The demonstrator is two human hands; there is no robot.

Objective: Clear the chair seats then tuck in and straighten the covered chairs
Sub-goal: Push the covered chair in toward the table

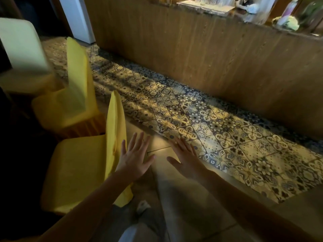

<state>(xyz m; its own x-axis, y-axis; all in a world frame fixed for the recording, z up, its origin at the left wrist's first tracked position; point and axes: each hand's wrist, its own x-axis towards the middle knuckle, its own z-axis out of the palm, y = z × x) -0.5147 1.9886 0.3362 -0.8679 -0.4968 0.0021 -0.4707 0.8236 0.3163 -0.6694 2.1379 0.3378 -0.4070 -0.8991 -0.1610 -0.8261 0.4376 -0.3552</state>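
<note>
One covered chair (78,168) beside left grip (134,159)

The room is dim, with a warm patch of light falling across the patterned floor tiles (201,123) and striped shadows nearer the wooden counter (209,58). The far chairs (35,55) and counter-top items are motion-blurred; the left edge is almost black, and straight lines bow toward the corners.

Chair covers (76,165): matt yellow cloth. Counter front (201,55): grained wood panelling. Floor tiles (201,126): patterned, slight sheen.
</note>
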